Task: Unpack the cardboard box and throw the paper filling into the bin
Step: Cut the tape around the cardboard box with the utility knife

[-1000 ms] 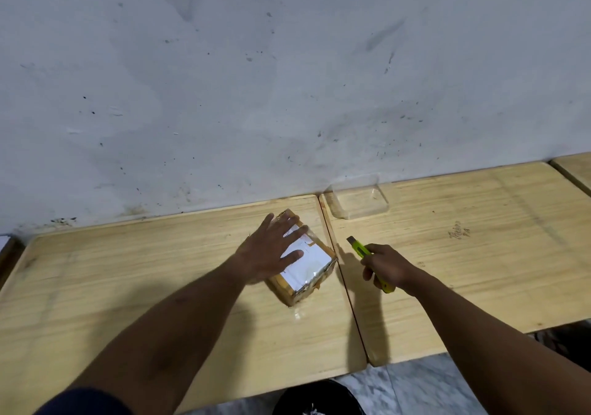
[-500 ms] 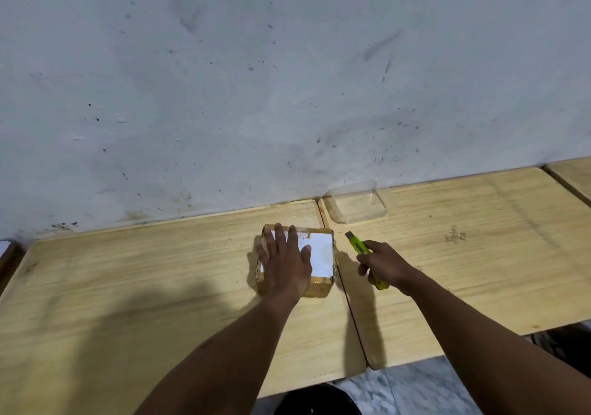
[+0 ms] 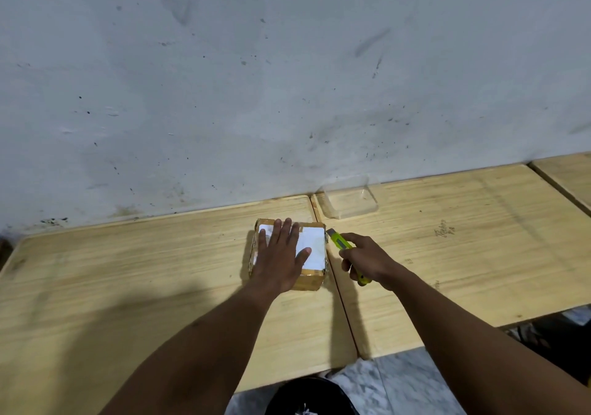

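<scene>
A small cardboard box (image 3: pixel 311 282) with a white label on top lies taped shut on the left wooden table (image 3: pixel 128 274), near its right edge. My left hand (image 3: pixel 281 258) presses flat on the box top, fingers spread. My right hand (image 3: pixel 364 259) grips a yellow-green utility knife (image 3: pixel 340 242), whose tip sits right at the box's far right corner. The black bin (image 3: pixel 311 397) shows at the bottom edge, on the floor below the table front, with a bit of white inside.
A clear plastic tray (image 3: pixel 350 202) rests against the wall on the right table (image 3: pixel 463 254). A narrow gap separates the two tables just right of the box. A third table edge (image 3: pixel 569 171) shows far right. Marbled floor lies below.
The box has been turned from a diagonal lie to square with the table edge. My left hand now lies flat on top, and the knife tip has moved closer to the box.
</scene>
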`<state>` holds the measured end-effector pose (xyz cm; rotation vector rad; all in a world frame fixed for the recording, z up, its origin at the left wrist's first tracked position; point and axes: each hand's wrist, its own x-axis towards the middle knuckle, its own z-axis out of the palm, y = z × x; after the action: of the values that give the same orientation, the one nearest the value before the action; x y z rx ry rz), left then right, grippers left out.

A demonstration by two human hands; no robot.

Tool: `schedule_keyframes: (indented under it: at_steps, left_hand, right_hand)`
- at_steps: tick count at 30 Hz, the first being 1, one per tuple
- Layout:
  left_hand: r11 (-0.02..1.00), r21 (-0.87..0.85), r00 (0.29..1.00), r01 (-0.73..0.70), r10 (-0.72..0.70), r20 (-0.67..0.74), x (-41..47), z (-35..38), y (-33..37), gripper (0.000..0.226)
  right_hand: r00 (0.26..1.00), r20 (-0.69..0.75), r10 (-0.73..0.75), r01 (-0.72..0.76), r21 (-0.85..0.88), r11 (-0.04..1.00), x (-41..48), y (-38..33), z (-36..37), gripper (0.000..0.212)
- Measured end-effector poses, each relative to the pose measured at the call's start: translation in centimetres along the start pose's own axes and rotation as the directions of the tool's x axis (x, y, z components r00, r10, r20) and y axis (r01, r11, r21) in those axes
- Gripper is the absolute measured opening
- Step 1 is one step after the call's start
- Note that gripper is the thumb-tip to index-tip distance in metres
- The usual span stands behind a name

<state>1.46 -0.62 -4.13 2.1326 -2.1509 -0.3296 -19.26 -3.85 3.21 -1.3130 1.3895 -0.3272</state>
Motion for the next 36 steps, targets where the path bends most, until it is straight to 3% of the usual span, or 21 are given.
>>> schedule_keyframes:
  at_steps: [15,21,25,36]
  left_hand:
    - [0.998,0.04,0.998,0.038,-0.036,-0.042,0.1,0.5,0.6,0.064]
    - [0.998,0.043,0.999,0.046,-0.046,-0.014,0.2,0.5,0.7,0.065]
    - [0.998,0.04,0.999,0.04,-0.039,-0.014,0.2,0.4,0.7,0.065]
    - [0.999,0.036,1.0,0.019,-0.018,-0.008,0.1,0.3,0.7,0.064]
  right_hand:
    - [1.0,0.003,0.028,-0.027,-0.218,0.976,0.8,-1.9,0.8,0.043]
    - [0.993,0.078,0.093,-0.077,-0.191,0.979,0.6,-2.1,-0.5,0.038]
    - [0.983,0.128,0.134,-0.11,-0.175,0.978,-0.4,-2.1,-0.7,0.022]
    - [0.97,0.163,0.18,-0.145,-0.206,0.968,-1.7,-1.8,-0.3,0.019]
